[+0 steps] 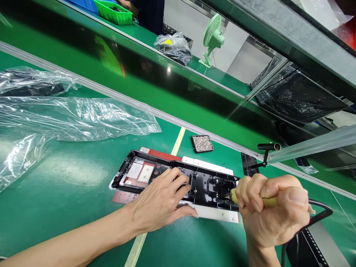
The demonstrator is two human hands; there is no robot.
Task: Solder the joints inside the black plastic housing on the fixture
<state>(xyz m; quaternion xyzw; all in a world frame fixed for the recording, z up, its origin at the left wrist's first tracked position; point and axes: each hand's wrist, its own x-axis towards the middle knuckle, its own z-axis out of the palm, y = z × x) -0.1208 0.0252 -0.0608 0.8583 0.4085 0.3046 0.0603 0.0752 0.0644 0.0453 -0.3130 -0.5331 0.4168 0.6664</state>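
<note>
A long black plastic casing (201, 189) lies with its ribbed inner side up on a white fixture (215, 212). My left hand (164, 198) rests across the middle of the casing, fingers bent and thumb apart along the near edge. Closed in a fist, my right hand (274, 207) grips a yellow-handled soldering iron (234, 195) with a black cord. Its metal end points down into the casing's right end; the tip's exact contact is hard to make out. Small metal posts or inserts stand in the casing. Labels show through the window at its left end.
Behind the casing sits a small black tray (203, 144) of tiny metal parts. Clear plastic bags (83, 115) cover the left of the green bench. A metal post (314, 144) with a black bracket stands right. Beyond the divider are a fan (213, 35), a green bin (114, 13) and a person.
</note>
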